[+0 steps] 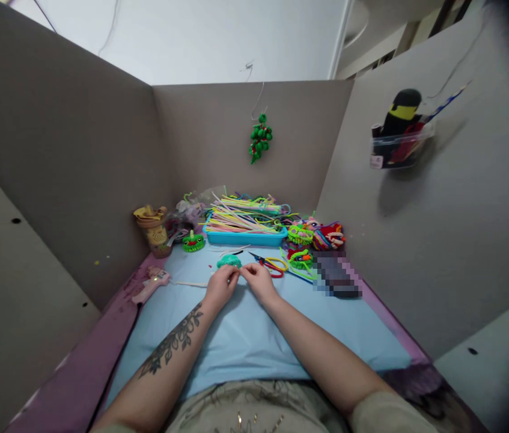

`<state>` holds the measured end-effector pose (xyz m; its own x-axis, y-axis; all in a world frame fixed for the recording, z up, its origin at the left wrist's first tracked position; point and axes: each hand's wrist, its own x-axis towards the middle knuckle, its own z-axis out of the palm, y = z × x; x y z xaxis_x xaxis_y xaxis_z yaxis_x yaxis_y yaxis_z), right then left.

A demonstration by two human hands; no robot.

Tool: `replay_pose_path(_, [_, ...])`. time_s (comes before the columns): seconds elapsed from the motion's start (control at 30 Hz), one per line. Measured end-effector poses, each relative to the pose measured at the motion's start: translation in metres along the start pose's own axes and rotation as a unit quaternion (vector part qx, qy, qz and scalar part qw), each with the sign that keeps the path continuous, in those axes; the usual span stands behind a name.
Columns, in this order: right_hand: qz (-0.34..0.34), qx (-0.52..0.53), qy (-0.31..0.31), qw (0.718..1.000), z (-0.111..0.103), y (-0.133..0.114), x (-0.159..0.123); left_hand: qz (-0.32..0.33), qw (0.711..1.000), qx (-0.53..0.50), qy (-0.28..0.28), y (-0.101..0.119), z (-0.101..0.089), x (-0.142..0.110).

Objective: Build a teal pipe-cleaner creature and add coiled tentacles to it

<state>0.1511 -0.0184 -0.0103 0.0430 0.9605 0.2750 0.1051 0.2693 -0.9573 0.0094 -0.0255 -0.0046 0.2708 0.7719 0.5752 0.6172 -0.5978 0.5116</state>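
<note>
A rounded teal fuzzy piece (229, 260), seemingly of pipe cleaner, sits at the fingertips of my left hand (222, 284), which is closed on its near edge. My right hand (259, 280) pinches just beside it, almost touching the left fingers; what lies between its fingertips is too small to make out. Just beyond the right hand are scissors (276, 263) with red and yellow handles, their dark blades pointing left. A pale pipe cleaner (191, 284) lies left of my left hand.
A blue tray (245, 239) heaped with pipe cleaners stands at the back. Left are a green frog-like piece (193, 242), a cup (152, 231) and a pink glue gun (151, 287). Right are colourful fuzzy pieces (300, 234) and a blurred dark object (338, 275). Panels enclose three sides.
</note>
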Motion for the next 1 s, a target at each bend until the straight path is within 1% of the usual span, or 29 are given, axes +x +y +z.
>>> replay_pose_path(0.13, [0.034, 0.039, 0.007, 0.999, 0.0009, 0.0035, 0.0012, 0.007, 1.0, 0.006, -0.007, 0.0011, 0.0, -0.0008])
replay_pose_path(0.23, [0.057, 0.076, -0.008, 0.995, 0.001, 0.0043, 0.0016, 0.009, 1.0, 0.001, -0.009, 0.001, 0.0004, -0.0011])
replay_pose_path(0.37, [0.067, 0.113, -0.041, 0.99, -0.0001, 0.0012, 0.0015, 0.001, 1.0, -0.004, -0.001, -0.0005, 0.0008, -0.0011])
replay_pose_path(0.47, [0.054, 0.106, -0.052, 0.992, -0.002, -0.001, 0.0023, -0.006, 1.0, -0.009, 0.0, -0.001, 0.0003, -0.0009])
replay_pose_path(0.57, [0.001, 0.06, -0.047, 0.997, -0.0045, -0.0012, 0.0037, -0.016, 1.0, -0.009, 0.004, -0.0008, -0.0001, -0.0007])
replay_pose_path(0.67, [-0.075, -0.038, -0.026, 0.996, -0.007, -0.0015, 0.0036, -0.029, 1.0, -0.005, 0.007, -0.0009, 0.0005, -0.0008])
replay_pose_path(0.73, [-0.14, -0.124, -0.007, 0.982, -0.0076, -0.0026, 0.0019, -0.035, 0.999, -0.009, 0.005, -0.0014, 0.0017, -0.0007])
replay_pose_path(0.83, [-0.228, -0.224, 0.007, 0.948, -0.006, -0.0043, -0.0018, -0.052, 0.998, -0.021, 0.004, -0.0027, 0.0043, 0.0001])
replay_pose_path(0.93, [-0.271, -0.28, 0.011, 0.921, -0.0031, -0.0037, -0.0039, -0.067, 0.997, -0.033, 0.009, -0.0048, 0.0065, 0.0013])
replay_pose_path(1.0, [-0.278, -0.282, 0.005, 0.918, -0.0021, -0.002, -0.0036, -0.074, 0.997, -0.034, 0.017, -0.0064, 0.0066, 0.0018])
